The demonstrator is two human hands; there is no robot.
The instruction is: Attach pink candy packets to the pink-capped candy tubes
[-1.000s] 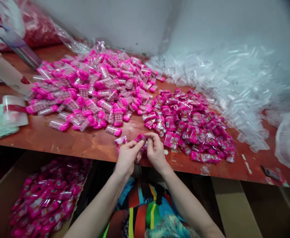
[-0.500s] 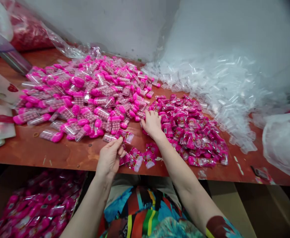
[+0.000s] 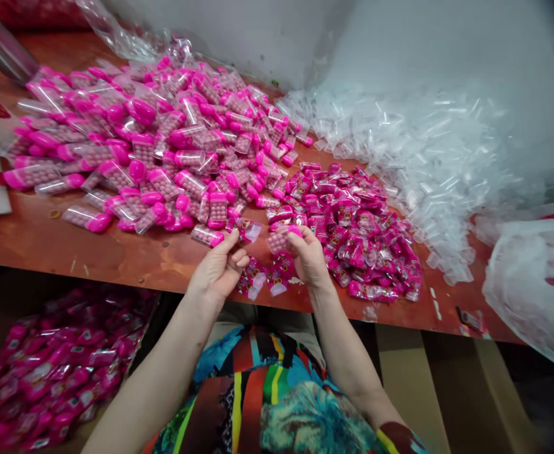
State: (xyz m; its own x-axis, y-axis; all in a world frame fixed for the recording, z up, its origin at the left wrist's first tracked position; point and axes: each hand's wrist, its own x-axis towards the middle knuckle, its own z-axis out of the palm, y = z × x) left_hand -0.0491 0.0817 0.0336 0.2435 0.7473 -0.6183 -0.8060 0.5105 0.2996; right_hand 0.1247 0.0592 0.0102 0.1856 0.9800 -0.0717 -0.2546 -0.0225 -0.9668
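Observation:
My left hand (image 3: 219,265) pinches a flat pink printed plastic sleeve (image 3: 247,229) between thumb and fingers. In my right hand (image 3: 310,255) is a small clear candy container (image 3: 279,240) with a pink cap and pink balls inside, held by its capped end and pointing left toward the sleeve. The two things are a little apart. Below them, loose flat sleeves (image 3: 277,272) lie near the table's front edge. Beyond my left hand rises a big heap of unwrapped candy containers (image 3: 163,151). To the right of my right hand is a pile of containers in printed sleeves (image 3: 359,233).
Clear empty plastic tubes (image 3: 428,164) are heaped at the back right against the wall. A white plastic bag (image 3: 537,277) sits at the right end of the table (image 3: 116,255). A box of wrapped pink containers (image 3: 64,359) stands below at the left.
My right hand has come back from between the heaps toward my left hand, and a candy container now shows in it. My left hand still holds the sleeve. The view has shifted slightly.

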